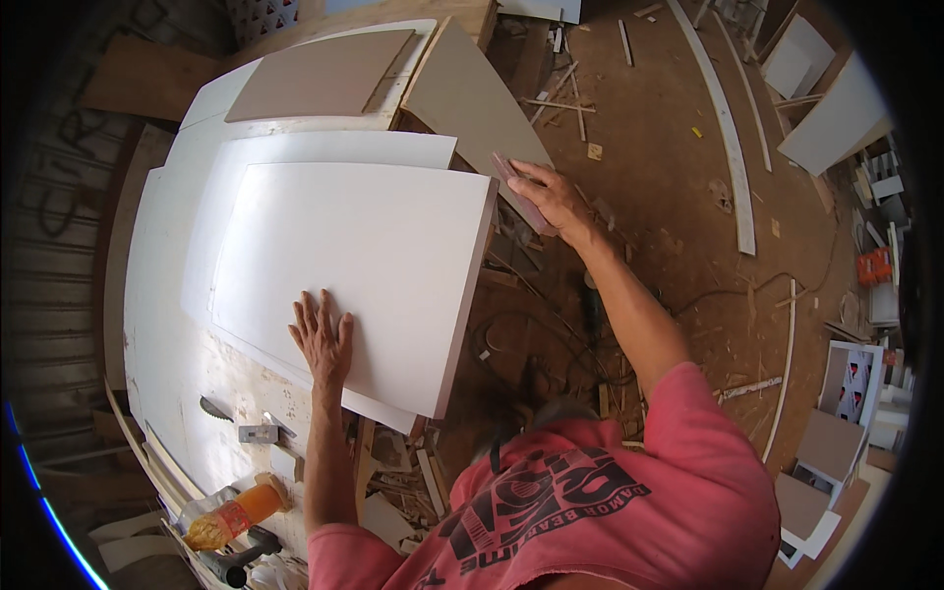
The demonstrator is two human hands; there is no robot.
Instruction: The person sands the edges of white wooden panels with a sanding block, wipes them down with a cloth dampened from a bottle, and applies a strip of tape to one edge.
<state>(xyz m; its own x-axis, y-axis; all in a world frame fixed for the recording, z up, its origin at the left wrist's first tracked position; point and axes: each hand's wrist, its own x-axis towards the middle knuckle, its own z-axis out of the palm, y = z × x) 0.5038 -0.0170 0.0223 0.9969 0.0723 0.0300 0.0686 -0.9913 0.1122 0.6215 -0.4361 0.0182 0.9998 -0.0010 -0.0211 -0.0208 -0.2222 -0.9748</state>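
My left hand (321, 336) lies flat, fingers spread, on a white board (354, 236) stacked over another white panel (334, 147). My right hand (553, 202) grips a pinkish-brown rectangular block (516, 197), possibly a sanding block, just off the top board's right edge; whether the block touches it, I cannot tell. The boards rest on a large pale worktable (152, 324), with their right end jutting past it.
The table holds a brown panel (310, 74), metal tools (258, 434), an orange bottle (233, 516) and a drill (236, 560). A tilted panel (462, 93) stands beyond. Long strips (737, 197), offcuts and cords litter the floor; more panels (826, 442) stand at right.
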